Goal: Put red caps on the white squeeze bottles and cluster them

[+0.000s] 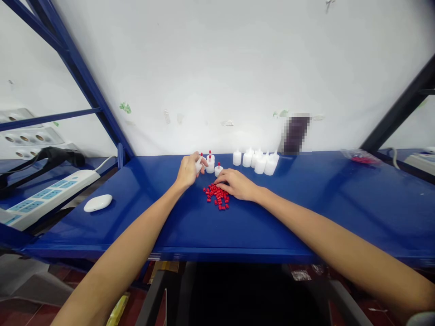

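Note:
Fingers of my left hand (190,170) are closed round a small white bottle (198,165), tilted, its nozzle without a red cap. Just right of it stand several white bottles with red tips (210,165), and one more red-tipped bottle (218,171) is beside my right hand. My right hand (234,183) reaches down to a loose pile of small red caps (219,198), its thumb and fingertips bent at the pile's upper edge. Whether a cap is between those fingertips is too small to tell. Several white bottles without red tips (260,164) stand farther right near the wall.
On the blue table (238,231) a white oval case (98,203) lies at the left. Beyond it are a white power strip (50,194) and a black strap (50,158). A plastic bag with red pieces (363,157) lies at the back right. Blue shelf posts (91,86) rise at left.

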A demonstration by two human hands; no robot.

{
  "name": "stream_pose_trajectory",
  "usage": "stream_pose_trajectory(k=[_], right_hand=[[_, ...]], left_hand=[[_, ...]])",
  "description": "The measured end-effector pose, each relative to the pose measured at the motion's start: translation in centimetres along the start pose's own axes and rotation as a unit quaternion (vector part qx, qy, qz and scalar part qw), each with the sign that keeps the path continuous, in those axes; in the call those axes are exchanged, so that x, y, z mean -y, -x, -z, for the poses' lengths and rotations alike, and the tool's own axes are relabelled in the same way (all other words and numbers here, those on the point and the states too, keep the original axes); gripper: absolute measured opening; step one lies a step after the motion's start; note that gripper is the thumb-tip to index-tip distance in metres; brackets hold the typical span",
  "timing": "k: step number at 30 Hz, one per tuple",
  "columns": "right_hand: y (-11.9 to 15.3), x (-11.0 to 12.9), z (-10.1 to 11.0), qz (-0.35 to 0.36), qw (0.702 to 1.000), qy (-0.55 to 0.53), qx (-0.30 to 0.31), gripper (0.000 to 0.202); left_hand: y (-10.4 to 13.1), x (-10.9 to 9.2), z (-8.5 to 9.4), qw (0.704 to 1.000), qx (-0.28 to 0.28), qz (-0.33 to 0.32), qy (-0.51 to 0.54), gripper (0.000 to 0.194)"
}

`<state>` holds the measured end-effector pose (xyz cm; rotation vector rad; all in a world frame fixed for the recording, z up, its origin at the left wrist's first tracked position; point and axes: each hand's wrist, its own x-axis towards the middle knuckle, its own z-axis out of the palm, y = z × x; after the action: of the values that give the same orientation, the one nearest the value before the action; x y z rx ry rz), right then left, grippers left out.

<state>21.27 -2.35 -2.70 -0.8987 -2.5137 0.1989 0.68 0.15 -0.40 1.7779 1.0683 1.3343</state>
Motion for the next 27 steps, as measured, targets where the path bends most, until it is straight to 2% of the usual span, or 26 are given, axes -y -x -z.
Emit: stream_pose_trajectory(k=[4, 7, 9, 11, 13, 14, 18, 22, 24, 27], right_hand=[[-0.2, 0.2, 0.0, -0.024, 0.999, -0.008, -0.038, 0.016], [-0.3, 0.5, 0.2, -0.083, 0.984, -0.08, -0.135, 0.011], [-0.4, 0.8, 0.4, -0.127, 0.952, -0.185, -0.21, 0.008], [-0.5, 1.4, 0.4, -0.154, 0.903, -0.303, -0.263, 0.012], [-0.6, 2.0, 0.4, -0.161, 0.863, -0.386, -0.285, 0.017], [-0.7, 2.3, 0.4, -0.157, 0.853, -0.407, -0.286, 0.018], [-0.7, 3.1, 0.2, -0.133, 0.858, -0.418, -0.268, 0.016], [-0.5, 3.2, 0.1, -0.121, 0.88, -0.38, -0.258, 0.019], [-0.4, 3.1, 0.1, -0.119, 0.891, -0.352, -0.26, 0.02], [-0.2, 3.2, 0.2, -0.135, 0.89, -0.322, -0.292, 0.021]], left_hand=[[0.3, 0.1, -0.1, 0.999, 0.03, 0.007, -0.025, 0.049], [0.6, 0.0, -0.4, 0.997, 0.055, 0.021, -0.04, 0.05], [0.8, -0.2, -0.6, 0.994, 0.09, 0.021, -0.051, 0.055], [1.0, -0.4, -0.8, 0.991, 0.119, 0.008, -0.062, 0.059], [1.2, -0.6, -1.0, 0.989, 0.136, -0.004, -0.064, 0.062], [1.3, -0.7, -1.1, 0.988, 0.141, -0.008, -0.062, 0.063], [1.6, -1.2, -1.4, 0.984, 0.167, -0.027, -0.061, 0.059], [1.7, -1.7, -1.4, 0.98, 0.171, -0.059, -0.081, 0.055], [1.5, -1.9, -1.3, 0.982, 0.149, -0.07, -0.089, 0.051], [1.0, -1.9, -1.0, 0.992, 0.085, -0.059, -0.077, 0.045]])
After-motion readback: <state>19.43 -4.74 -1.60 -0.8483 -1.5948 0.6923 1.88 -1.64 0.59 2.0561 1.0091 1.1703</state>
